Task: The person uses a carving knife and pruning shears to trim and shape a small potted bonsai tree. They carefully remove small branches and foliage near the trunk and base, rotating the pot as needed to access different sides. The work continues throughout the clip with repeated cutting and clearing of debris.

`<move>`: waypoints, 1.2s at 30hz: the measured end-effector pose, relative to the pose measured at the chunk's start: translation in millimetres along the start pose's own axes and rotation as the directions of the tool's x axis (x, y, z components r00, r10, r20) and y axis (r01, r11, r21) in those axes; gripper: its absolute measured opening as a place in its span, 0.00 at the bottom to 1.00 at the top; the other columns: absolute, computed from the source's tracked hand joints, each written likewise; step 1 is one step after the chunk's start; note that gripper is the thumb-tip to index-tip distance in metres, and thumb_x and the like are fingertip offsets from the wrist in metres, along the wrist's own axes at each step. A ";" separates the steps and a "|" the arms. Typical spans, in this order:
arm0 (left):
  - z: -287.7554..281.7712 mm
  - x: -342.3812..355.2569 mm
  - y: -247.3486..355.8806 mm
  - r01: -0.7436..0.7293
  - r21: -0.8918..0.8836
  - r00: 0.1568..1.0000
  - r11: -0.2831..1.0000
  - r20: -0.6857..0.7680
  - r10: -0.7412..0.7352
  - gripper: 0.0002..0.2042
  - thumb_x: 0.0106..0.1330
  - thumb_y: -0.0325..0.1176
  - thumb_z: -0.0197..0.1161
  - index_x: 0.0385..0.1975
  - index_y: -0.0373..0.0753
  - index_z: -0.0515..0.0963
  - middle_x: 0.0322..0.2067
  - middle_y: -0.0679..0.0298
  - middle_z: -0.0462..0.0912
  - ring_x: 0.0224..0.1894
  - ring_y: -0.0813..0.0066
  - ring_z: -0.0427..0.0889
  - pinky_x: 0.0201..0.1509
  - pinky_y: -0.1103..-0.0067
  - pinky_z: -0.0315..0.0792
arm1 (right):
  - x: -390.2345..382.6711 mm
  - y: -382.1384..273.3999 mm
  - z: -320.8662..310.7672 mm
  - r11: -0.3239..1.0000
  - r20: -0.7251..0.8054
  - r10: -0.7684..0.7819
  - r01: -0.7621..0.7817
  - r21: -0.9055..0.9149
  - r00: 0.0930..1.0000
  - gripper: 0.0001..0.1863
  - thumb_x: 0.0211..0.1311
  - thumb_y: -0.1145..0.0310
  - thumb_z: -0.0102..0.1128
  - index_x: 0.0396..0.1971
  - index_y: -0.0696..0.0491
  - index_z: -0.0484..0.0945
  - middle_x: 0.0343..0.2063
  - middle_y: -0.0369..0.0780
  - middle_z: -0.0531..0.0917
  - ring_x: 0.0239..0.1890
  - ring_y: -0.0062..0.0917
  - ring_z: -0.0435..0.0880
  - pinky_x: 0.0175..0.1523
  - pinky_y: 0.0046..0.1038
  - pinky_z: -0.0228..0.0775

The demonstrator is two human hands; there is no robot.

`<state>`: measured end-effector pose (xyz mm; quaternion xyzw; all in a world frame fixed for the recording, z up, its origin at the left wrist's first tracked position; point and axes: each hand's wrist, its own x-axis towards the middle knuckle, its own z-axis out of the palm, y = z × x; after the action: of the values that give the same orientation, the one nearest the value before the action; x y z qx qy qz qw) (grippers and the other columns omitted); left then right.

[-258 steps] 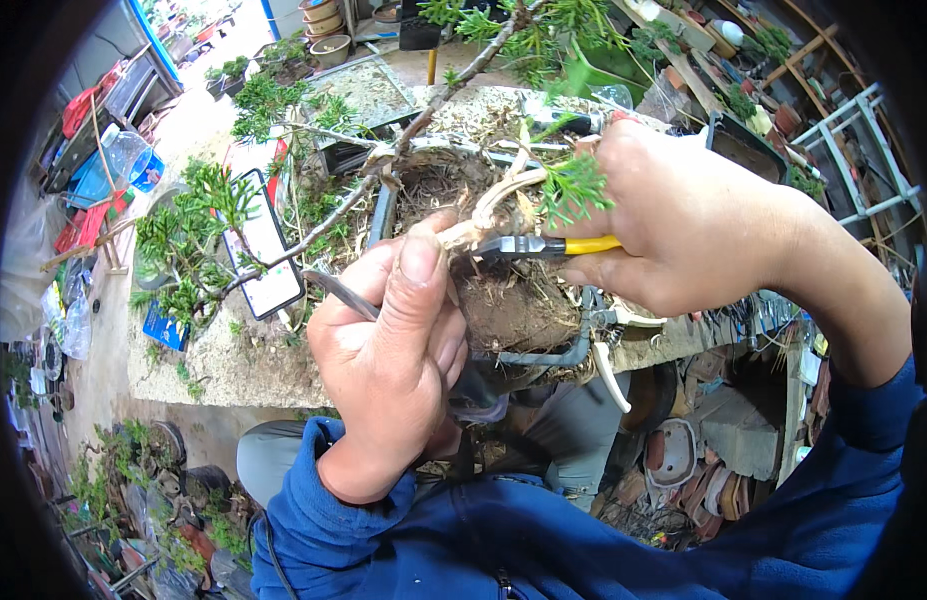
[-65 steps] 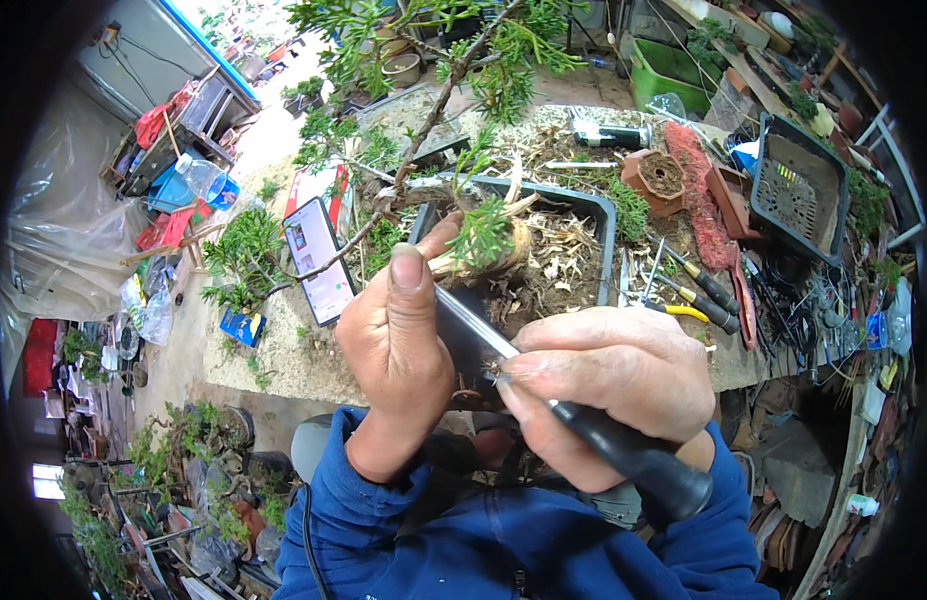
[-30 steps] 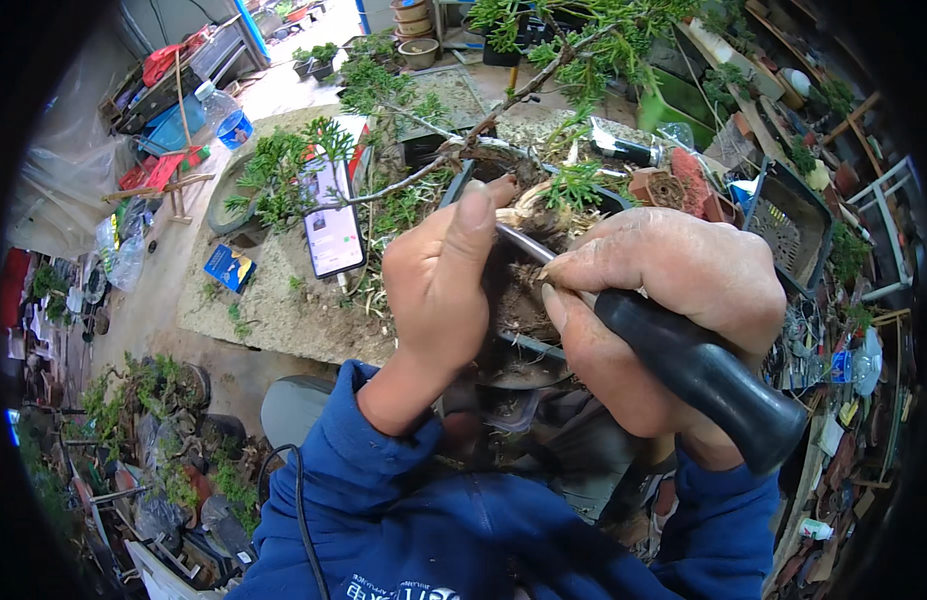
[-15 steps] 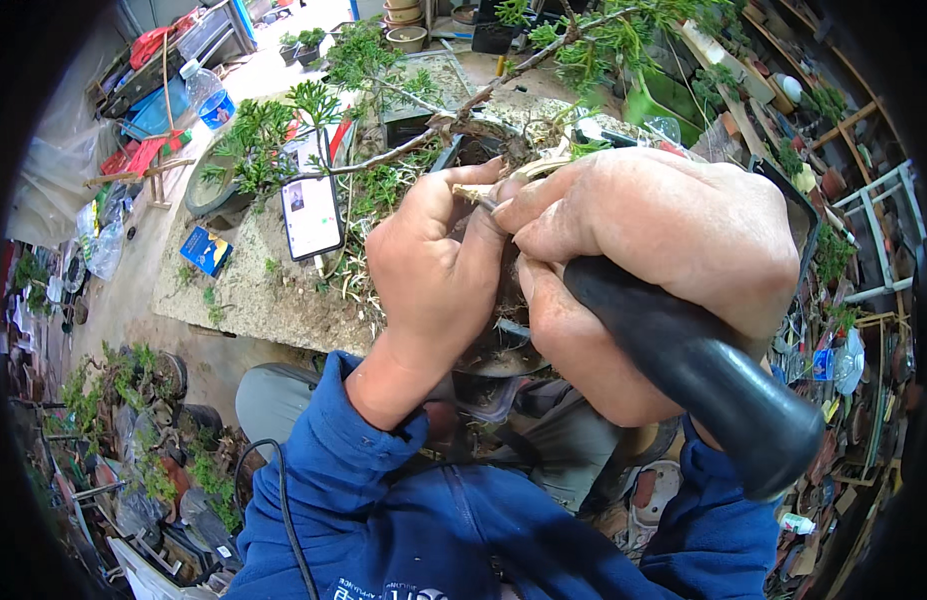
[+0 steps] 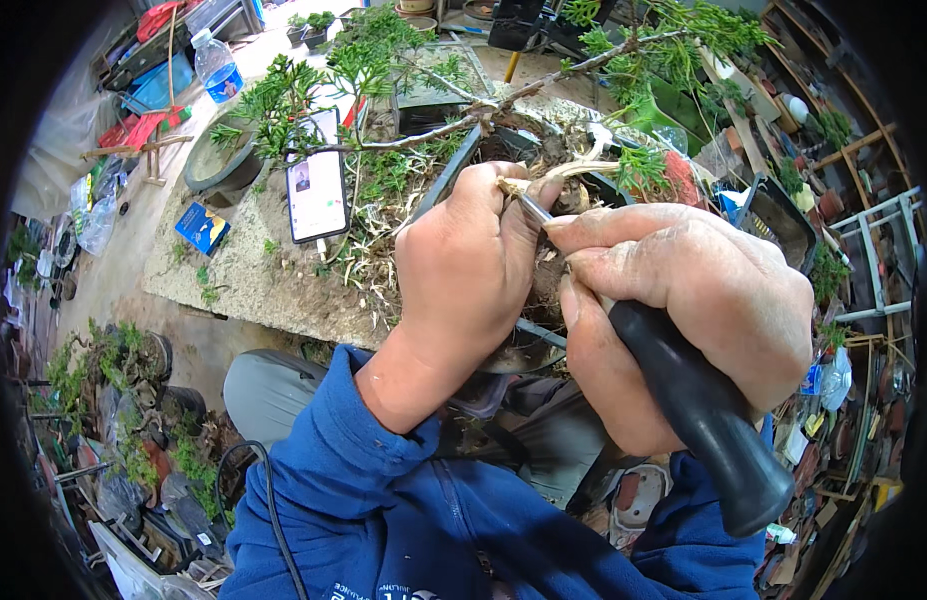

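My right hand (image 5: pixel 683 300) grips a carving tool by its thick black handle (image 5: pixel 703 410); the thin metal blade (image 5: pixel 531 208) reaches up-left to a pale, stripped bit of root or branch (image 5: pixel 568 175). My left hand (image 5: pixel 463 270) is wrapped around the dark root ball and trunk base of a bonsai tree, thumb pressed beside the blade tip. The tree's long bare branch (image 5: pixel 463 125) runs left to a green foliage pad (image 5: pixel 283 95). A dark plastic pot (image 5: pixel 528 345) shows below my hands. Most of the root ball is hidden by both hands.
A phone (image 5: pixel 316 190) with a lit screen lies on the stone slab table (image 5: pixel 243 280). A round pot (image 5: pixel 218 165) and a water bottle (image 5: pixel 218 70) stand at the far left. Tools, trays and pots crowd the right side. Potted plants (image 5: pixel 123 400) sit on the ground at left.
My right hand swapped yellow-handled pliers for the black-handled carving tool. Both hands and the tree came closer to the camera, and the blade now rests on the pale wood by my left thumb.
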<state>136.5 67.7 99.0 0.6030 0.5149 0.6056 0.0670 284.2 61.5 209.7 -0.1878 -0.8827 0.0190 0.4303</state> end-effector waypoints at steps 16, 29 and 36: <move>-0.8 -1.8 -4.3 -0.096 0.175 0.994 0.980 0.077 0.084 0.13 0.72 0.38 0.66 0.44 0.33 0.78 0.20 0.52 0.83 0.20 0.48 0.84 0.23 0.57 0.76 | -7.2 -22.9 -1.9 0.986 0.032 0.146 -0.142 -0.090 0.989 0.11 0.44 0.83 0.74 0.29 0.57 0.81 0.33 0.51 0.92 0.35 0.37 0.95 0.44 0.32 0.87; -3.3 0.9 0.1 -0.115 0.169 0.986 0.979 0.141 0.091 0.19 0.71 0.49 0.71 0.35 0.35 0.81 0.26 0.55 0.85 0.23 0.53 0.86 0.23 0.63 0.76 | -18.7 -41.0 -11.3 0.934 0.081 0.337 -0.322 -0.156 0.938 0.13 0.51 0.81 0.76 0.34 0.52 0.82 0.38 0.47 0.92 0.38 0.35 0.94 0.46 0.32 0.87; -0.3 -0.6 -1.7 -0.099 0.213 0.990 0.972 0.116 0.076 0.22 0.69 0.51 0.73 0.34 0.33 0.81 0.22 0.54 0.83 0.22 0.52 0.85 0.23 0.62 0.76 | -24.4 -35.7 -8.8 0.943 0.056 0.316 -0.307 -0.127 0.947 0.14 0.51 0.82 0.76 0.35 0.52 0.83 0.38 0.48 0.92 0.37 0.36 0.94 0.46 0.33 0.88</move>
<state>135.6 67.8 97.5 0.6604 0.5468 0.5147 0.0009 293.3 18.7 203.8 -0.3490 -0.8572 0.0422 0.3763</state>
